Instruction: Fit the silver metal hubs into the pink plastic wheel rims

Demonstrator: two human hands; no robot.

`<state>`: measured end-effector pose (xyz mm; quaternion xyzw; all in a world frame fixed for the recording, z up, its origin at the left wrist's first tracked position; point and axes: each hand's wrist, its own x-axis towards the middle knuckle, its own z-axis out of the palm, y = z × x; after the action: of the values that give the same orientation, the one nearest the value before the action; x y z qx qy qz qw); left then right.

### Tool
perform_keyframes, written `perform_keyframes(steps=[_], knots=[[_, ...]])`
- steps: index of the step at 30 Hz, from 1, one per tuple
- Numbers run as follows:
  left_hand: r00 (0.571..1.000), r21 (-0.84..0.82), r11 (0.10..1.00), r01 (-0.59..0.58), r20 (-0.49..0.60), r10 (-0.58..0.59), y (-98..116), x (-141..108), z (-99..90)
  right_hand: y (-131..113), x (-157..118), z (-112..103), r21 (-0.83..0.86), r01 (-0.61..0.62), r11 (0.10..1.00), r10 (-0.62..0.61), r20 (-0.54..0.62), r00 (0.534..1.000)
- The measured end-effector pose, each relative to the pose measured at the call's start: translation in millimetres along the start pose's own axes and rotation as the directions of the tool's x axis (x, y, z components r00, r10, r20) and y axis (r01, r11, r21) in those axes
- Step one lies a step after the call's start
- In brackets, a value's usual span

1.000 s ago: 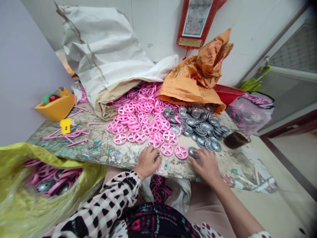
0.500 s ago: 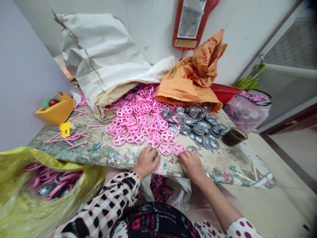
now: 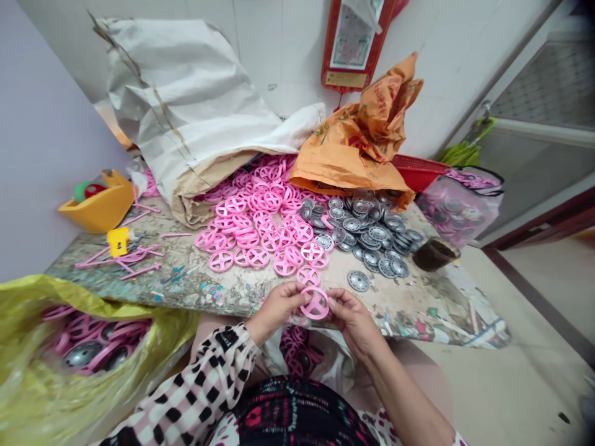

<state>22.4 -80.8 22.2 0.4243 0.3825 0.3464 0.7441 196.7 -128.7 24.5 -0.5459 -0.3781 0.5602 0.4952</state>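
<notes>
A pink spoked ring [image 3: 315,303] is held up at the table's front edge, between my two hands. My left hand [image 3: 282,305] pinches its left rim, and my right hand [image 3: 348,313] grips its right rim. Just behind it, another pink ring [image 3: 308,275] lies flat on the worn table [image 3: 246,290]. A single grey disc [image 3: 358,280] rests to the right, beyond my right hand. Farther back are a heap of pink rings [image 3: 258,210] and, on its right, a heap of grey discs [image 3: 372,235].
Behind the heaps stand a white sack [image 3: 186,93] and an orange bag [image 3: 357,148]. A dark cup [image 3: 434,254] is at right. Pink rods [image 3: 139,271] and a yellow container [image 3: 100,204] sit left. A yellow bag [image 3: 171,334] hangs at front left.
Both hands have come closer together, and the pink ring near my right hand has been lifted off the table and now sits between them. The grey disc is more fully visible.
</notes>
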Motion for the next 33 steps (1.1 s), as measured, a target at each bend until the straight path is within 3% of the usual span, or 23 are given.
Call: perform_keyframes(steps=[2, 3, 5, 7, 9, 10, 12, 15, 17, 19, 20, 22, 25, 27, 29, 31, 33], knots=[[0.993, -0.101, 0.989, 0.105, -0.036, -0.109, 0, -3, 3.9, -4, 10, -21, -0.311, 0.096, 0.946, -0.118, -0.052, 0.992], [0.988, -0.146, 0.981, 0.128, -0.071, -0.139, 0, -4, 4.9, -7, 17, -33, -0.511, 0.156, 0.845, -0.229, -0.083, 0.970], [0.974, -0.234, 0.960, 0.155, -0.125, -0.187, -1, -5, 6.0, -15, 33, -58, -0.832, 0.163, 0.530, -0.422, -0.093, 0.902], [0.961, -0.310, 0.931, 0.192, -0.132, -0.242, -1, -5, 7.0, -21, 49, -77, -0.959, 0.066, 0.274, -0.459, -0.070, 0.886], [0.953, -0.362, 0.905, 0.223, -0.112, -0.280, 0, -6, 8.0, -24, 61, -88, -0.986, 0.017, 0.164, -0.402, -0.051, 0.914], [0.952, -0.380, 0.896, 0.230, -0.101, -0.288, 1, -7, 8.4, -25, 65, -91, -0.987, 0.016, 0.162, -0.369, -0.045, 0.928], [0.953, -0.409, 0.883, 0.230, -0.089, -0.290, 3, -10, 8.6, -26, 69, -93, -0.968, 0.022, 0.252, -0.332, -0.065, 0.941], [0.955, -0.441, 0.872, 0.212, -0.098, -0.282, 4, -13, 8.3, -29, 63, -88, -0.826, 0.019, 0.563, -0.318, -0.195, 0.928], [0.956, -0.443, 0.876, 0.190, -0.119, -0.267, 3, -13, 9.4, -30, 51, -73, -0.599, 0.069, 0.798, -0.280, -0.266, 0.923], [0.962, -0.433, 0.887, 0.162, -0.132, -0.240, 1, -14, 12.4, -28, 34, -48, -0.353, 0.141, 0.925, -0.243, -0.264, 0.933], [0.967, -0.432, 0.891, 0.142, -0.130, -0.218, 0, -14, 14.5, -26, 25, -33, -0.283, 0.171, 0.944, -0.244, -0.244, 0.939], [0.982, -0.434, 0.896, 0.090, -0.111, -0.152, -4, -14, 18.5, -18, 7, -3, -0.314, 0.226, 0.922, -0.296, -0.199, 0.934], [0.994, -0.417, 0.908, 0.025, -0.084, -0.066, -9, -17, 21.8, -8, -12, 27, -0.572, 0.333, 0.750, -0.469, -0.104, 0.877], [0.994, -0.395, 0.918, 0.022, -0.091, -0.062, -10, -21, 21.9, -6, -17, 30, -0.670, 0.366, 0.646, -0.522, -0.038, 0.852], [0.992, -0.383, 0.923, 0.031, -0.101, -0.075, -8, -26, 21.9, -8, -15, 26, -0.658, 0.346, 0.669, -0.471, -0.015, 0.882], [0.992, -0.367, 0.930, 0.025, -0.105, -0.068, -4, -30, 22.8, -12, -11, 19, -0.571, 0.290, 0.768, -0.336, 0.025, 0.941], [0.993, -0.347, 0.938, 0.009, -0.104, -0.049, -1, -32, 24.3, -15, -9, 15, -0.482, 0.252, 0.839, -0.226, 0.113, 0.968]])
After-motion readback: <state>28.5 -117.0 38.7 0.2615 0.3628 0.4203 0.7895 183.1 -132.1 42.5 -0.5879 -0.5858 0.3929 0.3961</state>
